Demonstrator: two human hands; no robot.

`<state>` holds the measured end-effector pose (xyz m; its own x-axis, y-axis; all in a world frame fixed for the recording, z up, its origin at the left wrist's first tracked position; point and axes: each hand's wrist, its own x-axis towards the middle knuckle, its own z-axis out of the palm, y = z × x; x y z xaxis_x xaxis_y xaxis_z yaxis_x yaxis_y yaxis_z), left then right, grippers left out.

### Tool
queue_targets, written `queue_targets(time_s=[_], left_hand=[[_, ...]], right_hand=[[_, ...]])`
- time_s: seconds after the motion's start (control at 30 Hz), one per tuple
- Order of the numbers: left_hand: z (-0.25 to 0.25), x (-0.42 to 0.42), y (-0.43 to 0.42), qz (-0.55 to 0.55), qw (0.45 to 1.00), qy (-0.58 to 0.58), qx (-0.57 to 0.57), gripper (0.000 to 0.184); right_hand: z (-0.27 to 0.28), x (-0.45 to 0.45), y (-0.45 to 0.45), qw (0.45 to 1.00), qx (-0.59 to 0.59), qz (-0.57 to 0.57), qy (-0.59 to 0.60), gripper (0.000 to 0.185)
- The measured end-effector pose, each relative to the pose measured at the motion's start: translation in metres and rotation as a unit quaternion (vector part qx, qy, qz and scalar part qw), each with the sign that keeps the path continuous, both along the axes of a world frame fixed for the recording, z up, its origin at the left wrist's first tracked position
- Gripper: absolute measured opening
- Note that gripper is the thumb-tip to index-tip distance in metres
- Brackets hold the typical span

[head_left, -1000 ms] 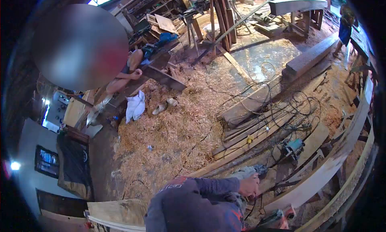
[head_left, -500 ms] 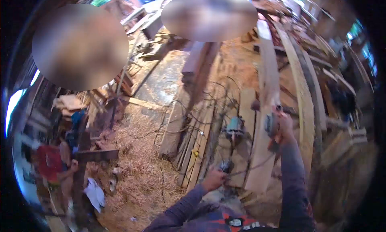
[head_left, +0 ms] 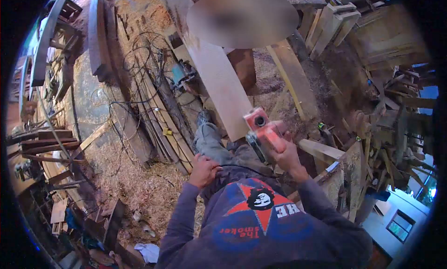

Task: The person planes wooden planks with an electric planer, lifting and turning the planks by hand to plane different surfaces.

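My right hand is wrapped round the handle of a red electric hand planer, held at the near end of a long pale plank. Whether the planer touches the wood cannot be made out. At my waist, my left hand has its fingers curled, and a black power cord runs from them across my lap towards the planer. My legs are beside the plank's near end.
A teal power tool lies left of the plank among tangled cables. Long beams stretch along the left. Shavings cover the ground. Stacked wood and a sheet-sided stand are at the right.
My view has swung right and down. The planer has come back along the plank to its near end, close to my body. My left hand has drawn in to my waist.
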<state>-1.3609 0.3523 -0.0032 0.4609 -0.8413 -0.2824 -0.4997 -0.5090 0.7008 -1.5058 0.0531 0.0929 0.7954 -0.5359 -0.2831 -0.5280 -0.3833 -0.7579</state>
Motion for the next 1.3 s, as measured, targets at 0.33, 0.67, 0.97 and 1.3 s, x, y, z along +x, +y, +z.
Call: queue_targets(time_s=[0.33, 0.67, 0.97, 1.3], left_hand=[[0.018, 0.038, 0.009, -0.012, 0.998, 0.008, 0.055, 0.018], [0.03, 0.078, -0.011, 0.19, 0.982, 0.018, -0.006, 0.017], [0.026, 0.067, 0.025, 0.256, 0.962, -0.085, -0.031, 0.018], [-0.031, -0.009, 0.023, 0.112, 0.992, -0.006, -0.052, 0.011]], right_hand=[[-0.021, 0.115, -0.031, 0.997, -0.047, 0.043, -0.041, 0.033], [-0.062, 0.429, -0.12, 0.943, -0.198, 0.178, -0.2, 0.022], [-0.054, 0.343, -0.089, 0.919, -0.274, 0.229, -0.17, 0.027], [-0.015, -0.002, 0.018, 0.994, 0.084, -0.051, 0.053, 0.034]])
